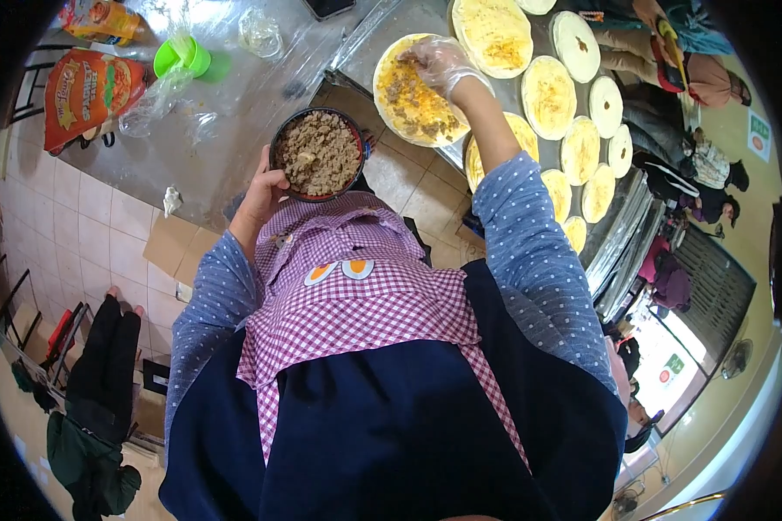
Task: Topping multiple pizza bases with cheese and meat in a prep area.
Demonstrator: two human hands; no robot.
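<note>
My left hand [264, 190], bare, grips the rim of a round dark bowl [275, 159] full of cooked ground meat [318, 153]. In a clear plastic glove, my right hand [440, 65] is over the upper part of a round flatbread [423, 107] at the table's corner. Yellow-orange sauce and crumbs of meat lie on that flatbread. The right fingertips point down at its surface; whether they hold any meat cannot be told. Several more round flatbreads [549, 98] lie in rows beyond, many with yellow sauce, some with a small brown spot in the middle.
On the metal table [234, 104] stand a green cup [199, 58] with a plastic bag in it, a red printed bag [91, 94], crumpled plastic film [260, 34] and a phone [329, 5]. A cardboard box [179, 247] is below. Other people stand at the right and lower left.
</note>
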